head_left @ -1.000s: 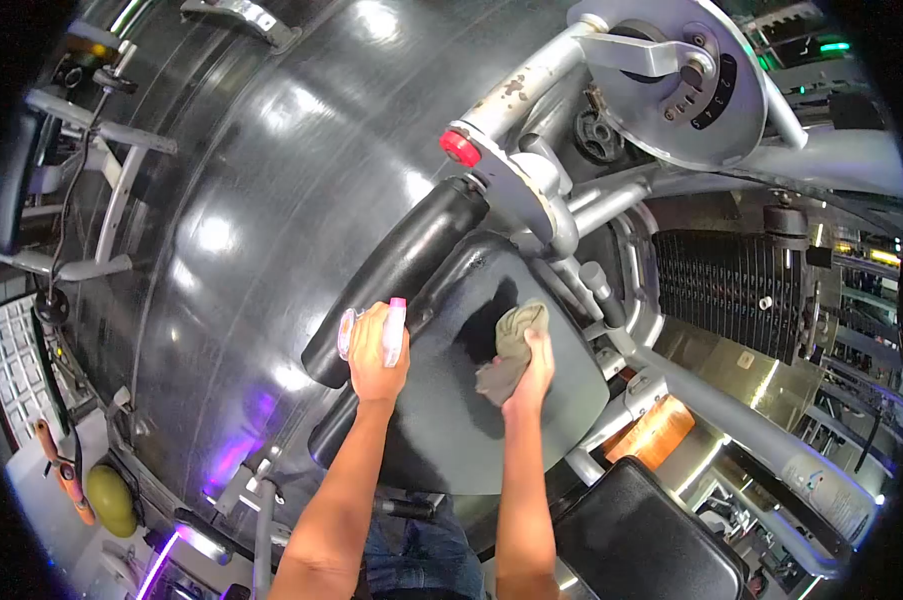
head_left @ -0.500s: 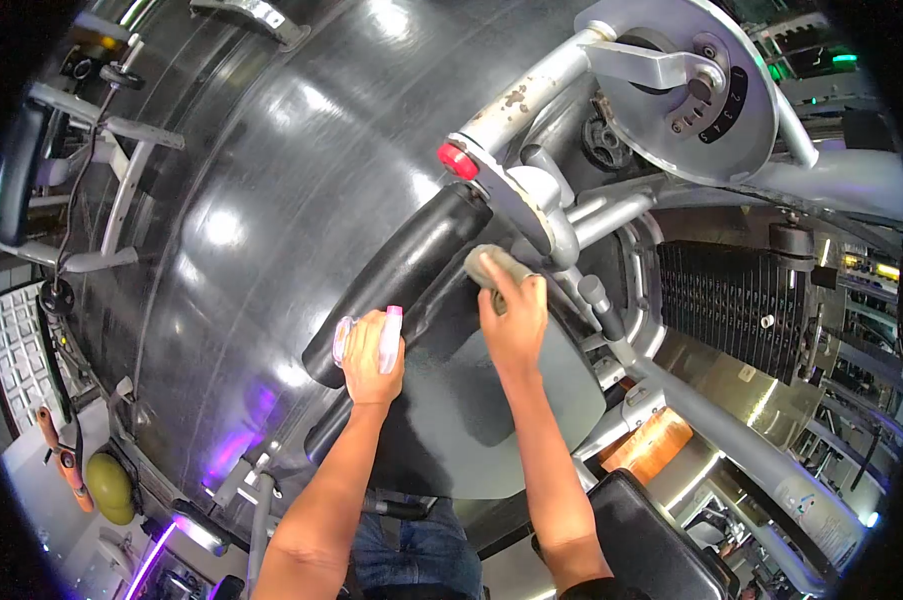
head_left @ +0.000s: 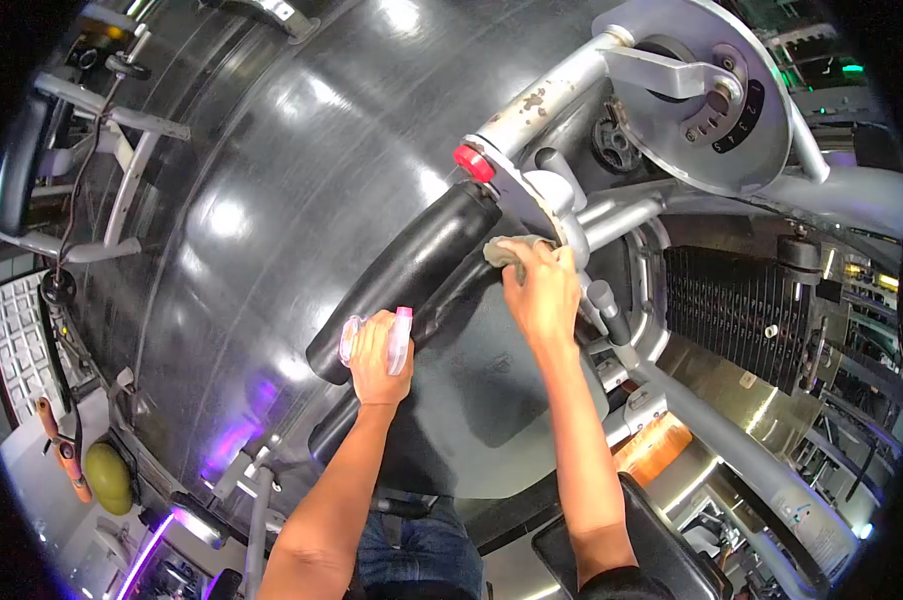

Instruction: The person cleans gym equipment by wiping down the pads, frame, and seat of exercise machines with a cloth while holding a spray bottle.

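Note:
My left hand (head_left: pixel 379 358) is closed around a clear spray bottle with a pink nozzle (head_left: pixel 403 318), held over the near end of a black padded roller (head_left: pixel 401 280). My right hand (head_left: pixel 543 290) grips a greyish-beige cloth (head_left: pixel 511 250) and presses it by the far edge of a dark padded seat (head_left: pixel 471 400), close to the machine's metal joint. Part of the cloth is hidden under my fingers. Darker patches show on the seat's surface.
A round grey plate with numbers (head_left: pixel 706 100) and a red knob (head_left: pixel 473 163) stand beyond the roller. To the right is a black weight stack (head_left: pixel 736 310). Another machine frame (head_left: pixel 121 190) stands at left on the black floor (head_left: pixel 261 170).
My right hand has moved right with the cloth, along the seat's far edge toward the metal joint. The left hand stays nearly in place, and the view has shifted slightly.

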